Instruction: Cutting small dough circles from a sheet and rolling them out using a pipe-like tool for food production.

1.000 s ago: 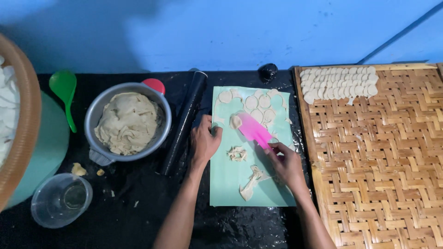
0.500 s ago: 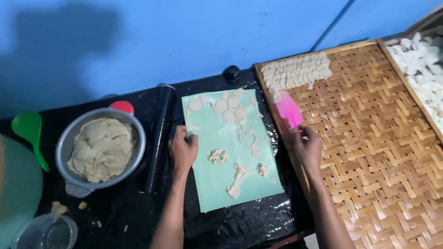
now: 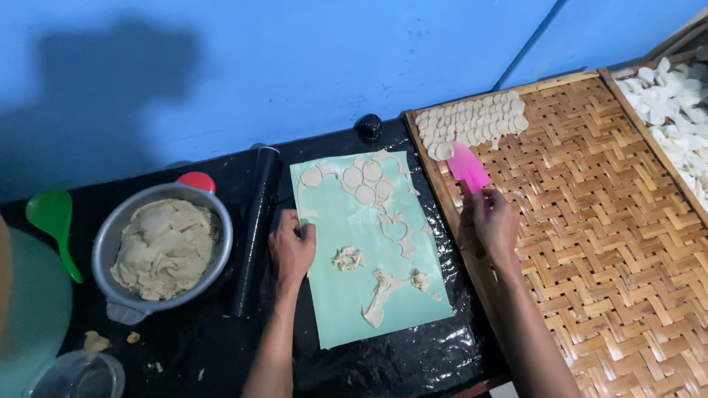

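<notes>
My right hand (image 3: 493,225) grips a pink scraper (image 3: 467,167) over the woven bamboo tray (image 3: 605,243). The scraper's tip carries a dough round (image 3: 443,151) at the edge of the rows of dough rounds (image 3: 472,121) laid in the tray's far left corner. My left hand (image 3: 292,249) presses flat on the left edge of a light green mat (image 3: 346,295). On the mat lie several cut dough circles (image 3: 365,184) at the far end and scraps of dough (image 3: 383,291) nearer me.
A black rolling pin (image 3: 254,228) lies left of the mat. A metal bowl of dough (image 3: 164,247) stands further left, with a green spoon (image 3: 51,221) and a clear cup (image 3: 77,376). A second tray of white pieces (image 3: 675,107) sits at the far right.
My right hand has carried the pink scraper with a dough round from the mat over to the rows on the bamboo tray. The view has swung right. My left hand stays on the mat.
</notes>
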